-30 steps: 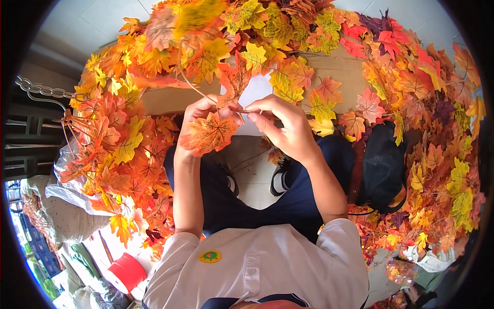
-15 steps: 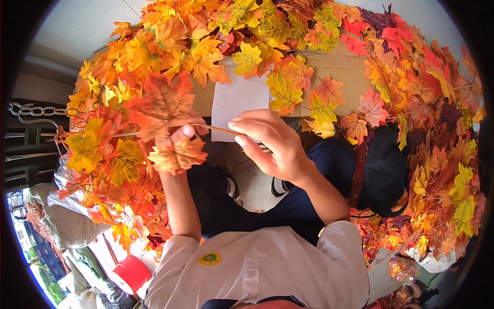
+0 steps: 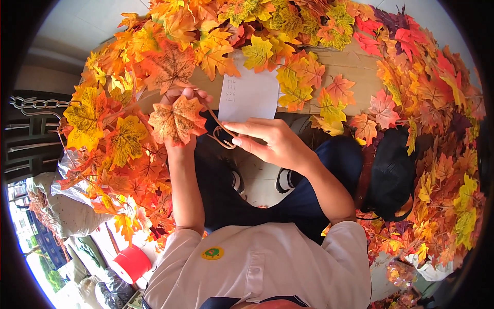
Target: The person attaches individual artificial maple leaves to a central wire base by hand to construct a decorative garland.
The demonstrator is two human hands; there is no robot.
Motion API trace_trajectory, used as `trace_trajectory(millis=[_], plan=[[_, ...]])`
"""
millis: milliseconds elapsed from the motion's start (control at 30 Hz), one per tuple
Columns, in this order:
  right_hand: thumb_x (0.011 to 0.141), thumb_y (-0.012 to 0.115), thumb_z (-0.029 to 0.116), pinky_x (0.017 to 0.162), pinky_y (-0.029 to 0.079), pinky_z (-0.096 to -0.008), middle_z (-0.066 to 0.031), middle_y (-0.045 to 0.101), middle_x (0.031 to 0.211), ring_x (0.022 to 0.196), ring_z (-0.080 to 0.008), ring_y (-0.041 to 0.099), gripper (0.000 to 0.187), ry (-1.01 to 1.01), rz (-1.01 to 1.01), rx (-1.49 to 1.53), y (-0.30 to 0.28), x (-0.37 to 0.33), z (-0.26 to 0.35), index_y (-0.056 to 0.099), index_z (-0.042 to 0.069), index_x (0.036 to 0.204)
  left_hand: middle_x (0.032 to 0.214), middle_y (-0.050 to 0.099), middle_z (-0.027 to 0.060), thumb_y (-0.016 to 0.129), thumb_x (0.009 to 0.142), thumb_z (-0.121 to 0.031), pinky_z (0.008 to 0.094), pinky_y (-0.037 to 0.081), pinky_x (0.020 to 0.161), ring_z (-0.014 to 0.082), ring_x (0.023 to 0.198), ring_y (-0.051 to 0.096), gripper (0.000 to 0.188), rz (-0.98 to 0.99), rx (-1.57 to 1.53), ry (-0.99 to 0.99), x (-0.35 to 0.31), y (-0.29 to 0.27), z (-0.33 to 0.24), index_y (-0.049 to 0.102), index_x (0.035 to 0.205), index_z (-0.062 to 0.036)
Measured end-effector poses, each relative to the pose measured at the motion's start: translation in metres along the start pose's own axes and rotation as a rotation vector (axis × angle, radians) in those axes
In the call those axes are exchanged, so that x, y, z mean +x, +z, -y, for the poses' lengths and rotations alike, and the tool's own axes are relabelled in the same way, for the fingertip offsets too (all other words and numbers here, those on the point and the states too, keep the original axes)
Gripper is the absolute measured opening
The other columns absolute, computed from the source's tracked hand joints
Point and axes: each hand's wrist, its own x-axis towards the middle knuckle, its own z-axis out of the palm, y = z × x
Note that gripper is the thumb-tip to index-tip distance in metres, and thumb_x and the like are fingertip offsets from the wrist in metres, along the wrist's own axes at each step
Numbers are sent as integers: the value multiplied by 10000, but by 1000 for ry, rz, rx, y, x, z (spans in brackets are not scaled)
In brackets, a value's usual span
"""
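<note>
My left hand [image 3: 191,95] is closed around the stem of an artificial maple-leaf garland, in front of my body on the left. One orange leaf [image 3: 177,121] covers much of that hand, and a second, redder leaf [image 3: 168,67] stands out beyond it. From the left fingers a thin brown stem [image 3: 214,117] curves toward my right hand [image 3: 280,141]. The right thumb and index finger pinch it near a small loose loop. The rest of the garland, with yellow leaves [image 3: 127,141], trails to the left.
A cardboard-topped surface [image 3: 342,62] bears heaps of orange, yellow and red leaves. White paper [image 3: 249,95] with handwriting lies on it. A metal chain [image 3: 41,103] hangs at the left, and a red spool [image 3: 131,263] stands below. A black bag [image 3: 388,172] is beside my right knee.
The left hand and its leaves have moved up, away from my body. The stem between my hands, nearly straight before, now bends downward with a loop showing.
</note>
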Motion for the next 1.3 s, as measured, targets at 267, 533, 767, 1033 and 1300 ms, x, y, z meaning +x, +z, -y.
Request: trace_trajectory(millis=[267,533,767,1033,1300], plan=[[921,630,140,835,477,-319,-112,616,1010,907,-202,611,246,156,-75,86,-1,6,-7,619,-5,1119,1140,533,115,568,945,-159,337,514,789,223,920,601,260,28,54,3,2,0,1,548,1136,17],[840,652,178,981,374,-442,-178,578,1128,1087,-350,518,402,114,-327,-587,40,70,-81,537,-28,1164,1115,568,141,547,956,-141,349,519,802,238,907,619,249,-32,18,43,9,-18,8,569,1129,36],[804,648,264,957,323,-431,-57,586,1098,1087,-249,501,291,71,-431,-984,98,119,-101,569,93,1026,975,611,118,571,957,-126,295,489,796,202,865,606,260,-79,7,49,6,-4,-2,549,1149,48],[827,669,234,979,361,-441,-127,566,1222,1138,-301,507,389,56,-373,-919,65,67,-82,570,24,1140,950,619,102,583,950,-132,307,499,774,192,842,616,246,-118,-18,18,7,-26,-8,558,1131,33],[901,613,260,1010,371,-417,-107,512,1348,1227,-308,474,435,-3,-90,-860,10,27,-85,531,45,1271,996,624,146,578,953,-218,356,509,862,261,943,635,301,55,-39,-3,5,-28,-2,564,1139,18]])
